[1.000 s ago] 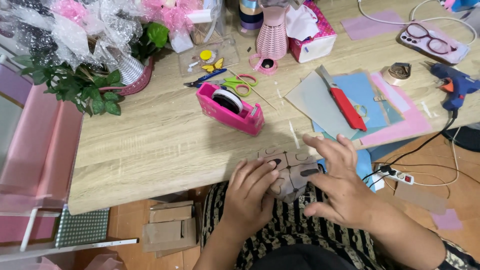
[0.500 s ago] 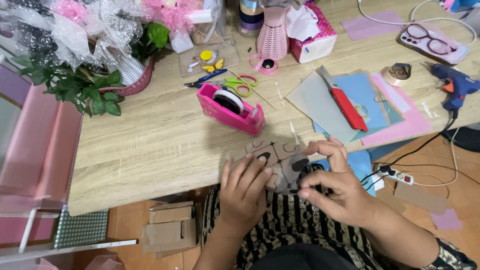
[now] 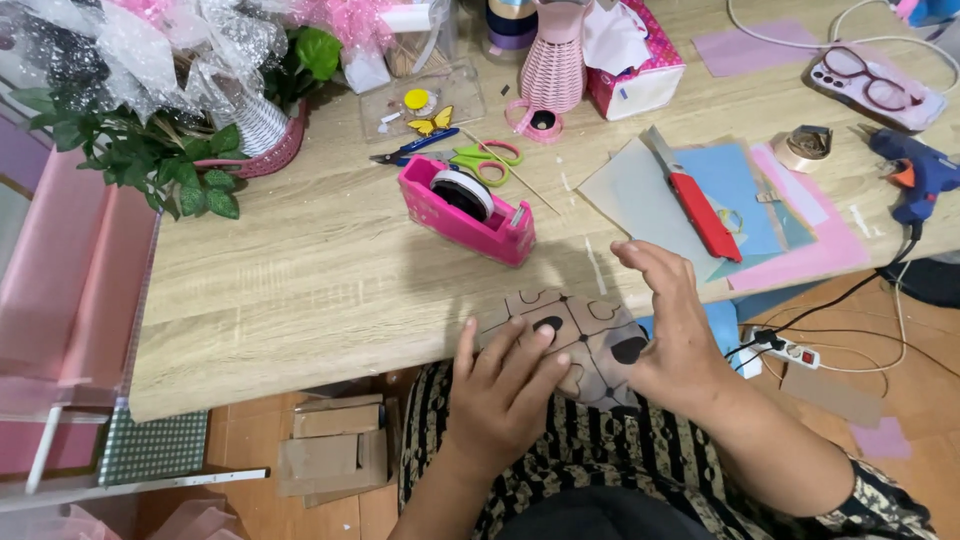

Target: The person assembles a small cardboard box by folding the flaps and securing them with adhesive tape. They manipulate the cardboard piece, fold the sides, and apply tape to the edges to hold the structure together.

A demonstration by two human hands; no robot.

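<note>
At the lower centre of the frame, a brown cardboard cutout piece (image 3: 575,335) hangs over the table edge (image 3: 300,370). The left hand (image 3: 505,395) presses flat on it; the right hand (image 3: 675,325) hovers open beside. It looks light, stiff and easily bent, best gripped by its rims.

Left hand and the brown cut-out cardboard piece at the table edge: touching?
Touching. The head view shows the left hand lying flat on the cardboard piece, fingertips overlapping its surface beside a dark cut-out hole, no gap visible.

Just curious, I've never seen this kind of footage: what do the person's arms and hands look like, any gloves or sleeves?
Both hands are bare: no gloves on the left hand or right hand. Forearms are uncovered; a dark patterned sleeve shows near the right elbow.
</note>
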